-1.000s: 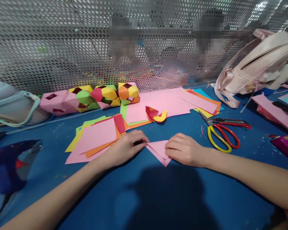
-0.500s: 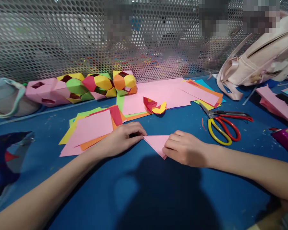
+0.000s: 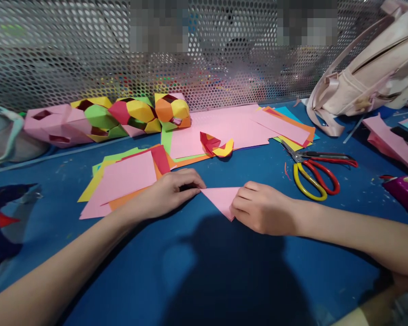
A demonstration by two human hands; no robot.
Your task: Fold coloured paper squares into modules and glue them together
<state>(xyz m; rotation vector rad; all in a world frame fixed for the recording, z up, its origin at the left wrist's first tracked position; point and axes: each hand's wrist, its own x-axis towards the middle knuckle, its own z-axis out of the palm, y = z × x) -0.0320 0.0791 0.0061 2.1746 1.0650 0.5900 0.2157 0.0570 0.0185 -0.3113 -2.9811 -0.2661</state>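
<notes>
A pink sheet of paper point(image 3: 221, 198), folded into a triangle, lies on the blue table with its long edge away from me and a point toward me. My left hand point(image 3: 172, 192) pinches its left corner between thumb and fingers. My right hand point(image 3: 258, 206) is closed over the right part, fingers curled, hiding that corner. Just beyond the hands sits a small red and yellow folded paper piece point(image 3: 217, 146). Beside my left forearm is a stack of coloured paper sheets point(image 3: 129, 176), pink on top.
Scissors point(image 3: 313, 181) with yellow and red handles lie right, by a black-and-red tool point(image 3: 329, 157). Large pink sheets point(image 3: 224, 124) and several folded paper balls point(image 3: 102, 115) line the perforated metal screen point(image 3: 71, 54). A pale backpack point(image 3: 363, 72) stands back right; a purple tool point(image 3: 404, 194) lies right.
The camera view has shifted slightly, moving most things a little up and left. Both hands keep the same grip on the pink paper triangle.
</notes>
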